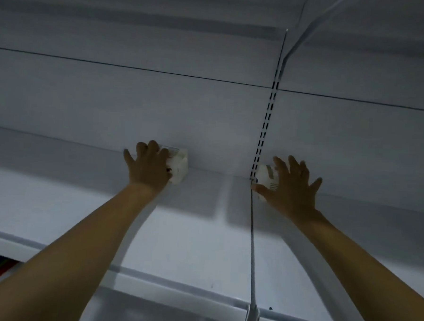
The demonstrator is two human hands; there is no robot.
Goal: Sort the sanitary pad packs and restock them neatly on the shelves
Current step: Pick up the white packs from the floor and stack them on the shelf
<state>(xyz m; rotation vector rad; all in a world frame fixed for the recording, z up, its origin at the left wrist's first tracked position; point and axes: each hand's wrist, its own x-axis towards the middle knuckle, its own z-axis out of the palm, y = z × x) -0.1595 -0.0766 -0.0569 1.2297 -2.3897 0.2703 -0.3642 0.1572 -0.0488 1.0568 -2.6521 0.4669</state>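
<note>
Left hand [149, 165] is gripping the left pack [180, 164], fingers curled over its top, at the back of the shelf [190, 223]. Right hand [291, 188] is pressing the right pack [266, 174] with fingers spread wide, just beside the slotted upright [266, 129].

Risks noted:
- The right pack is sitting at the joint between shelf sections, so it is likely catching on the upright or tilting there.
- The packs are standing well apart, which is risking a gapped, untidy row.
- Labels are reading blurred, so sorting cannot be confirmed.
</note>
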